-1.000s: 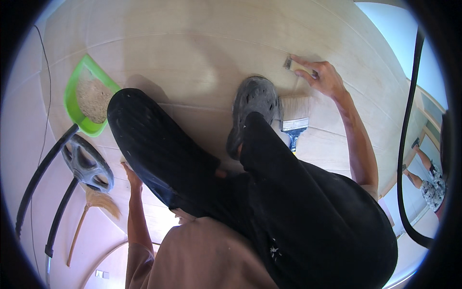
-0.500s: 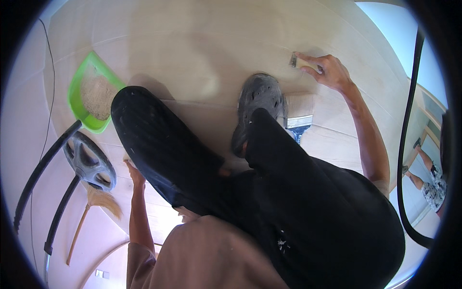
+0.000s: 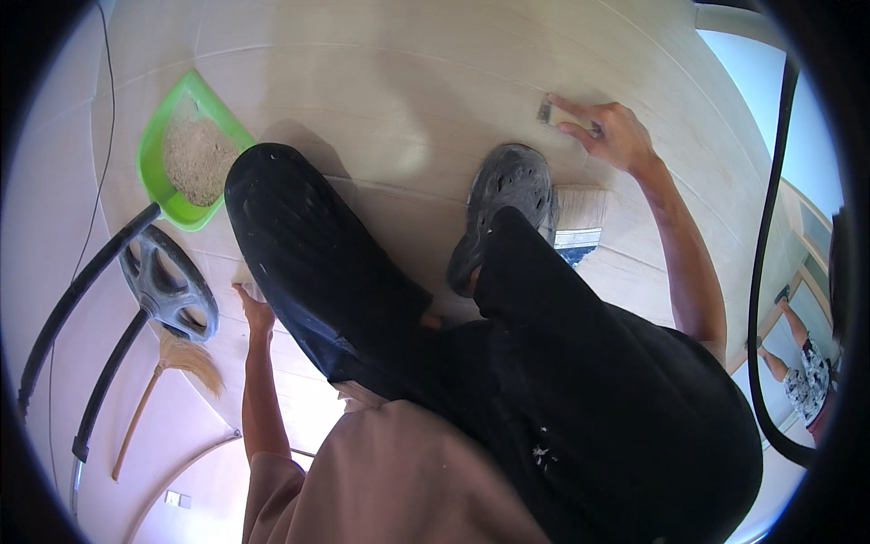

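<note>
My right hand [image 3: 621,136] is closed around a small scraper [image 3: 571,118] with a pale handle and a short metal blade, held against the beige floor [image 3: 408,82]. A wide, flat brush [image 3: 580,208] with pale bristles, a metal band and a blue handle lies beside my grey clog [image 3: 512,186], nearer to me than the scraper. Left of my left knee, my left hand [image 3: 257,313] is down by the floor, its fingers partly hidden behind my leg. A pale edge shows at its fingertips; what it belongs to, I cannot make out.
A green dustpan [image 3: 159,186] holding pale dust lies at the left. Nearby are a grey floor-tool head [image 3: 168,281] on a black tube and a straw broom [image 3: 186,358]. A thin cable [image 3: 109,118] runs along the left; a black hose [image 3: 766,254] hangs at the right. Another person's legs [image 3: 797,326] show far right.
The view has shifted slightly, so the dustpan sits higher and the clog and brush farther right. My right hand still grips the scraper, a little nearer the clog's far side in the picture.
</note>
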`<state>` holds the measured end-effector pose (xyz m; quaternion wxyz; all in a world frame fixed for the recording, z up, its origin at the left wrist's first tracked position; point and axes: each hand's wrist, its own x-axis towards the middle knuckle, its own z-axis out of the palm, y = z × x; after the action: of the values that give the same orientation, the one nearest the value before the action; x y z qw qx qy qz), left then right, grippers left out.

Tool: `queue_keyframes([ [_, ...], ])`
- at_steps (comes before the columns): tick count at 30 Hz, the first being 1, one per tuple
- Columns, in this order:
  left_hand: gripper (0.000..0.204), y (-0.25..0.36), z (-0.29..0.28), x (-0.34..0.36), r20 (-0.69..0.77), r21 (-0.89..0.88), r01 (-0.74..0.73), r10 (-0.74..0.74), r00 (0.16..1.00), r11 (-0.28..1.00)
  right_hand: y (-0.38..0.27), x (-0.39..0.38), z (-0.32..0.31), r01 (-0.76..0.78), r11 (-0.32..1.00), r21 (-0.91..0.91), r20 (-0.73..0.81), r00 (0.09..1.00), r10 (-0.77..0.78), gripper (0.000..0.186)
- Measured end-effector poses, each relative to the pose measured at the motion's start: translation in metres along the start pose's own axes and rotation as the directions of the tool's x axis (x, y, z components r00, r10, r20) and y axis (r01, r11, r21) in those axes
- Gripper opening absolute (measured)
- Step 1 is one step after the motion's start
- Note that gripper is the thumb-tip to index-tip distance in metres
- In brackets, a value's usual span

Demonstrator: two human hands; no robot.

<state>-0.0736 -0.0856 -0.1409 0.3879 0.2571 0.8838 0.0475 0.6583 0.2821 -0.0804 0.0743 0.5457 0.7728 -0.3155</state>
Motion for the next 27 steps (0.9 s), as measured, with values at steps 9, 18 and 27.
queue_keyframes([
  [9,0.125,0.044,0.01,-0.021,-0.079,0.017,0.072,-0.071,0.994,0.997,-0.005,0.015,0.001,0.107,0.989,-0.103,-0.014,0.994,-0.109,0.046],
  [18,0.123,0.041,0.012,-0.016,-0.076,0.031,0.051,-0.048,0.996,0.998,-0.013,0.025,-0.002,0.197,0.967,-0.159,-0.054,0.977,-0.208,0.046],
  [27,0.125,0.056,0.013,-0.03,-0.083,0.084,0.109,-0.102,0.991,0.99,-0.063,0.066,-0.003,0.199,0.957,-0.213,-0.002,0.979,-0.204,0.045],
])
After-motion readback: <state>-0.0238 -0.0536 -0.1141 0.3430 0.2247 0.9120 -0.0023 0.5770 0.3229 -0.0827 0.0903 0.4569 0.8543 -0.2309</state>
